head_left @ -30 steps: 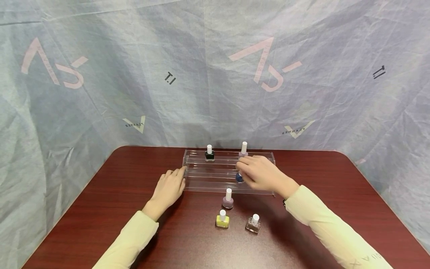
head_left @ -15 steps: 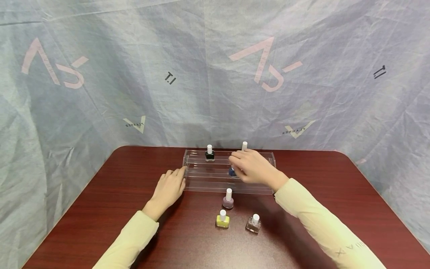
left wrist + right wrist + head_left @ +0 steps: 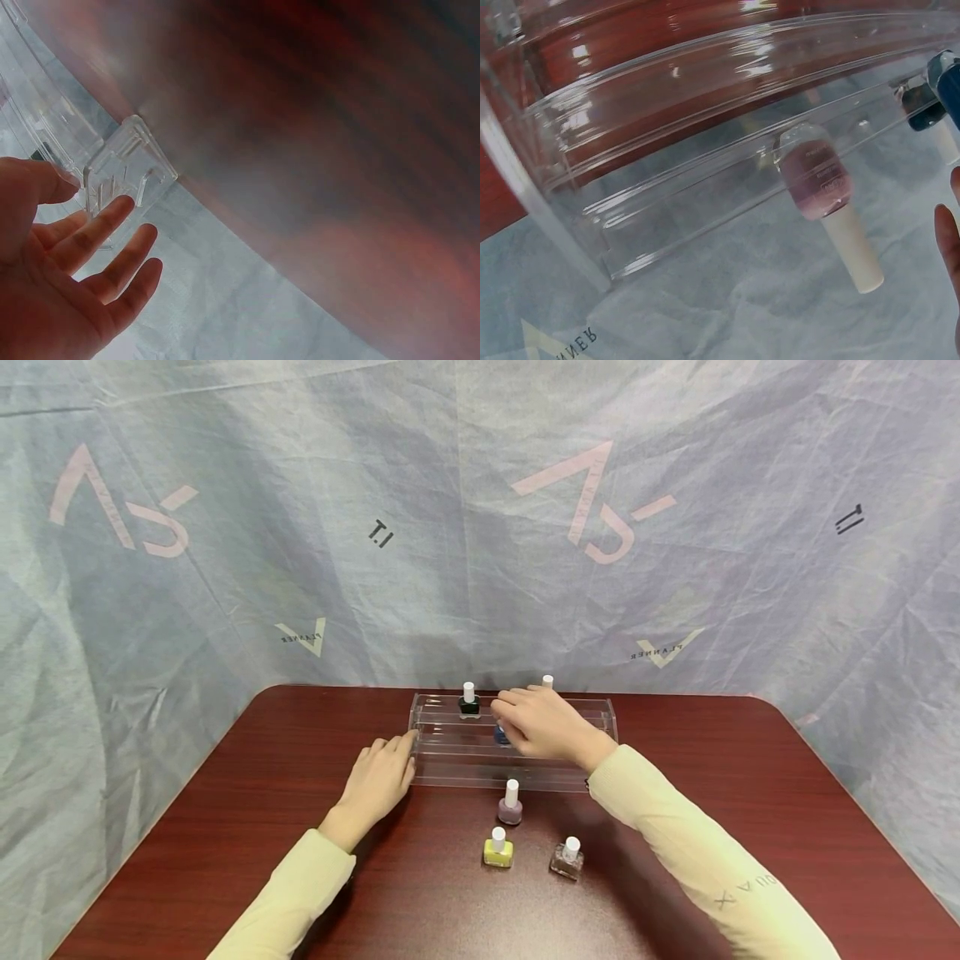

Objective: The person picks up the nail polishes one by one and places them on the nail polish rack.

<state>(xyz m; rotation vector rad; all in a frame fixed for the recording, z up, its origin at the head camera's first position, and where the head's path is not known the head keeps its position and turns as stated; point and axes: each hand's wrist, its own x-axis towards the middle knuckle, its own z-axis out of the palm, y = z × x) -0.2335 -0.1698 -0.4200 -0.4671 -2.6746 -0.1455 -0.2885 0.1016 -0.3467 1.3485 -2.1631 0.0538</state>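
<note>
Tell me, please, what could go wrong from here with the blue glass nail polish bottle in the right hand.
The blue bottle might knock the dark green, white-capped glass bottle on the top tier of the clear acrylic rack. The right hand could also brush the mauve, white-capped bottle close by. And since the left hand appears to touch only the rack's left end, a bump might shift the rack.

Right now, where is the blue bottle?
In the head view, the blue bottle is in the right grip, near the middle of the rack, lower right of the dark bottle.
</note>
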